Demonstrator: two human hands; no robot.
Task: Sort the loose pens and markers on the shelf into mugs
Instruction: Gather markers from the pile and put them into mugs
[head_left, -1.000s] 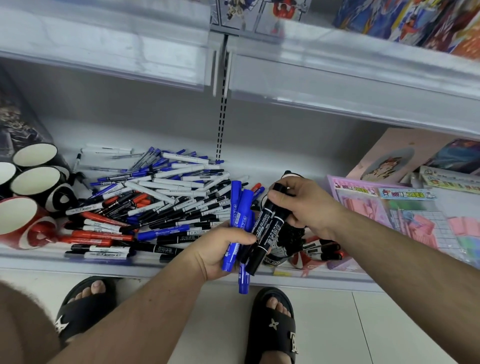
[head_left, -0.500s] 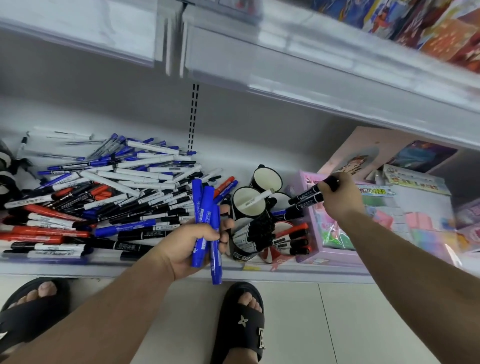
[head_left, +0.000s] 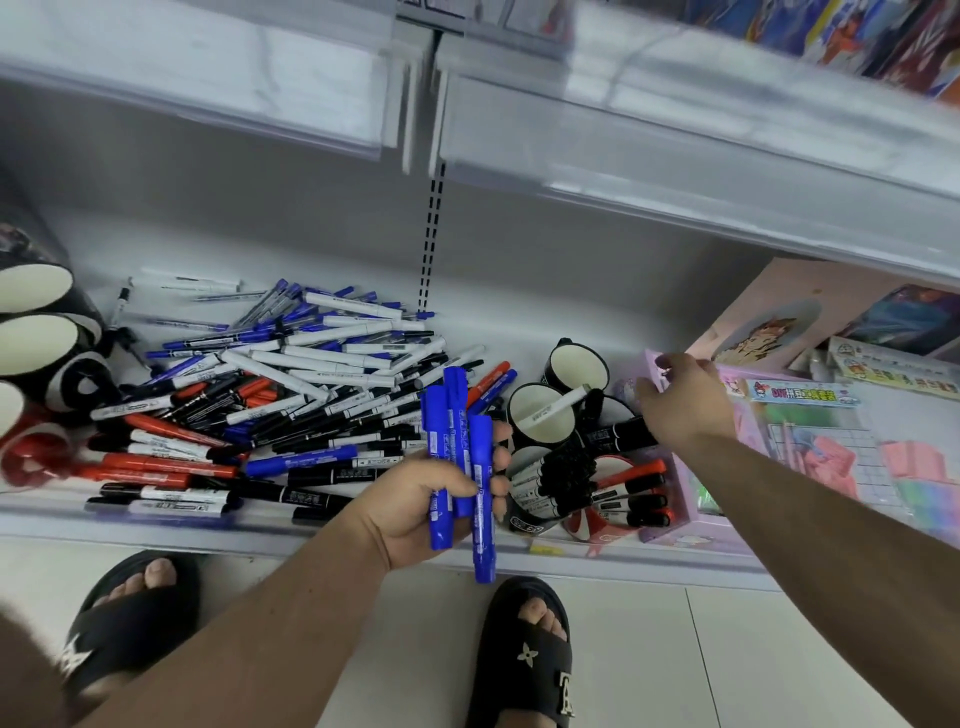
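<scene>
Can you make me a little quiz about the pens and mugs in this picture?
1. True or false: the left hand holds red markers.
2. What colour are the markers bunched in the front black mug?
3. The single white pen sits in: A) a mug, B) a sandal, C) the pink box.

Key:
1. False, they are blue markers.
2. Black.
3. A.

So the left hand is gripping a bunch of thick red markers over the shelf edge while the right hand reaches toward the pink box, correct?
Not quite: the head view shows the thick markers gripped in the left hand are blue, not red. The rest holds: the bunch is over the white shelf edge, and the right hand reaches toward the pink box.
</scene>
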